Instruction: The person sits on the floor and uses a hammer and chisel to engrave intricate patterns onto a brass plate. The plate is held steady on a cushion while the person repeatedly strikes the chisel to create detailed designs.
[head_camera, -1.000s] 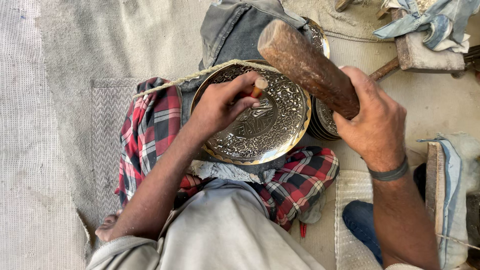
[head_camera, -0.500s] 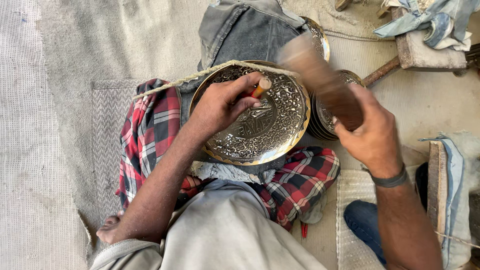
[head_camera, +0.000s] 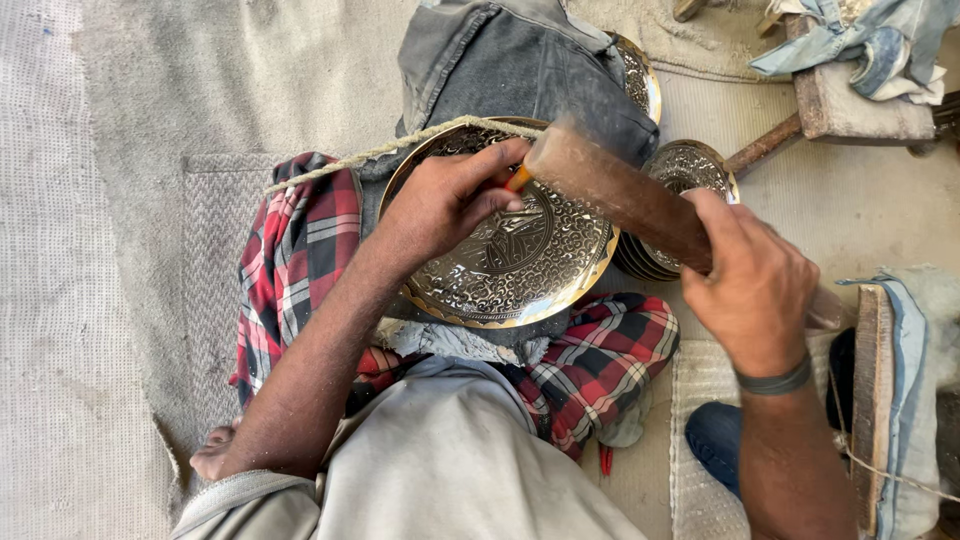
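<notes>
Since the earlier frames your mallet (head_camera: 625, 200) has swung down: a second ago it stood raised over the far right of the plate (head_camera: 505, 250), and now its blurred head sits right at the orange-tipped punch (head_camera: 517, 179), at or very near contact. Your right hand (head_camera: 755, 290) has come lower and nearer with it, its grip wrapped tight around the wooden handle. Your left hand (head_camera: 445, 200) has barely shifted; its grip pinches the punch between thumb and fingers, with the tool's tip hidden under the hand on the far part of the plate.

That plate has stayed put, resting on your lap over the plaid cloth (head_camera: 300, 260) and grey cloth (head_camera: 520, 60), with a rope (head_camera: 400, 145) running across its far rim. Judging from this, you are in the middle of a strike, one blow in the chasing of the pattern; the engraved work already covers most of the face.

To the right, touching the plate's edge, a stack of smaller plates (head_camera: 690, 170) lies on the floor, unchanged. Farther right a wooden block (head_camera: 860, 105) carries blue rags. Your bare foot (head_camera: 215, 455) shows at near left.
</notes>
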